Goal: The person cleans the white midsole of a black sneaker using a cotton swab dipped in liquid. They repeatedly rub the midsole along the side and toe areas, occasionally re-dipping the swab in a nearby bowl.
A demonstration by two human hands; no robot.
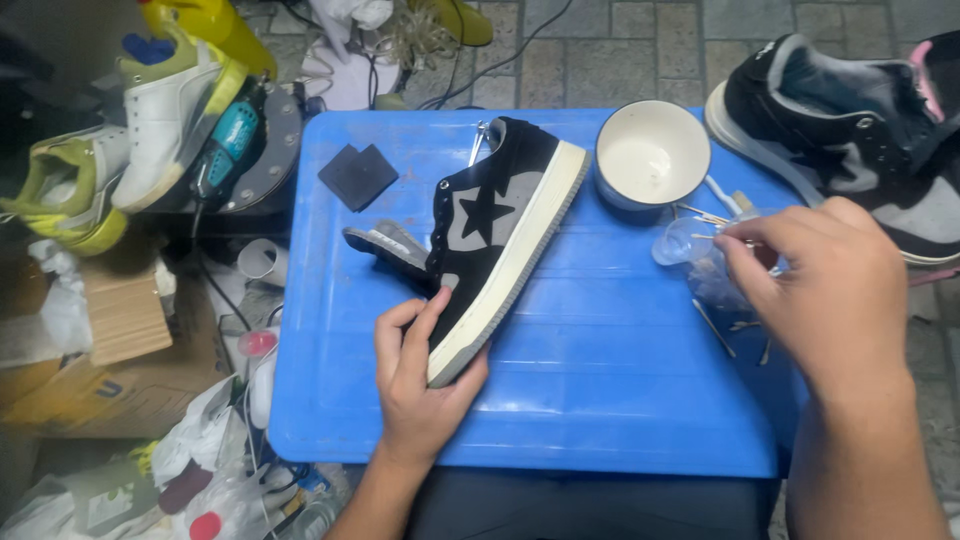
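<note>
Head view looks straight down on a blue plastic table (pixel 600 400) where a black and grey sneaker (pixel 500 235) lies on its side, sole edge turned toward the right. Its long axis runs on a diagonal, from the heel near the person at lower left up to the toe at the far right, close beside a white bowl (pixel 652 155). The left hand (pixel 420 375) is the nearer one: it clamps the heel end, thumb on the black upper and fingers curled under the cream sole. The shoe sits just left of the table's middle, so it lies up and to the right of that hand, and well to the left of the other.

The right hand (pixel 820 290) hovers over the table's right edge, fingertips pinched together on a small clear plastic bag (pixel 700 255) of thin sticks; a few more sticks lie loose below it.

The sneaker has a black suede-like upper, grey panels, a black star on the side and a thick off-white sole. A grey insole (pixel 385 240) pokes out beside it, and a dark square pad (pixel 357 175) lies farther up the table.
</note>
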